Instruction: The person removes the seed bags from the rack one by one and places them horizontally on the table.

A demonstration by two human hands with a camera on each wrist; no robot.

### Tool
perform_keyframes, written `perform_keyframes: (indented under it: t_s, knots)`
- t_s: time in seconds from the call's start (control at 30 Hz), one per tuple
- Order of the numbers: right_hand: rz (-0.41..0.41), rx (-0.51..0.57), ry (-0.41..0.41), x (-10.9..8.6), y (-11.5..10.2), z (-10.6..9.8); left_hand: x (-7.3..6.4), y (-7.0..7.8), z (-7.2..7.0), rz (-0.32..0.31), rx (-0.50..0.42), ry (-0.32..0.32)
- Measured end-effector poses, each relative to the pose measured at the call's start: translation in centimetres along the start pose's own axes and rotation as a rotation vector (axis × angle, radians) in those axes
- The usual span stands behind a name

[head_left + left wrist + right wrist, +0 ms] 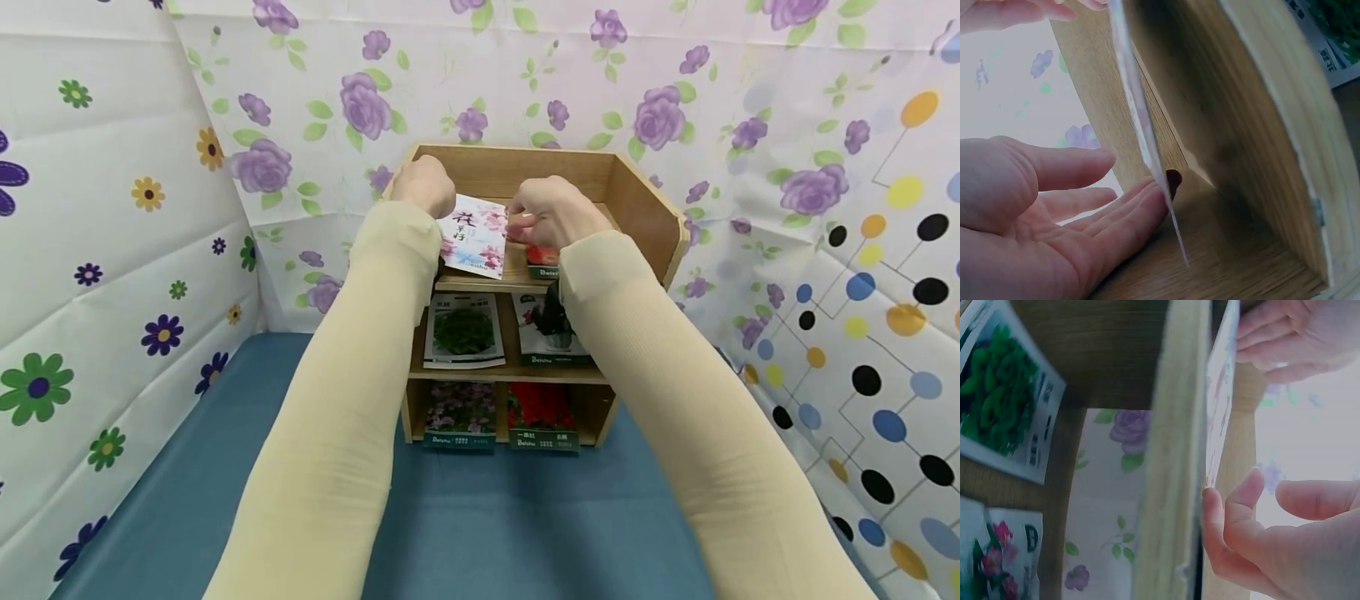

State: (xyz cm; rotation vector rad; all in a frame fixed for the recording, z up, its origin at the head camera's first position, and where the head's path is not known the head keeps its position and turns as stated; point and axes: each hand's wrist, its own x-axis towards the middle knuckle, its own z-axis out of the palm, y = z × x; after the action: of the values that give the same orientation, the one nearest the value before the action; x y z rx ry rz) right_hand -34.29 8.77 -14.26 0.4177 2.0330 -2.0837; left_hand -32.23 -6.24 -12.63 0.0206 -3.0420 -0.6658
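Observation:
A white seed packet (472, 237) with pink blossoms and dark characters lies tilted on the top tier of a wooden shelf, between my hands. My left hand (426, 185) is at its left side; in the left wrist view the extended fingers (1125, 215) touch the packet (1138, 106), with the thumb apart from it. At the packet's right edge is my right hand (555, 210). The right wrist view shows a fingertip (1211, 499) against the packet's edge, thumb well away. A red packet (542, 262) stands beneath the right hand, partly hidden.
The wooden shelf (652, 221) has raised sides and lower tiers. Its middle tier holds a leafy green packet (463, 333) and a white one (531, 337). Below are a purple-flower packet (459, 408) and a red-flower packet (542, 408). A blue cloth (480, 525) covers the table.

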Motion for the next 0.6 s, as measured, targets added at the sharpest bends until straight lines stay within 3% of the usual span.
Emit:
perform_keyframes:
  t_s: [0.17,0.3,0.37,0.6]
  knots:
    - [0.047,0.045,-0.012,0.7,-0.2,-0.8,0.1,0.2,0.1,-0.035,-0.107,0.111]
    - [0.024,0.041,0.011,0.7,-0.1,-1.3,0.5,0.2,-0.1,-0.064,-0.172,0.199]
    - [-0.012,0.063,0.043,0.6,0.0,-1.6,0.6,0.2,-0.2,-0.063,-0.188,0.209]
    - [-0.146,0.042,0.092,-0.4,0.0,-2.5,0.4,-0.6,-1.3,0.047,-0.181,0.208]
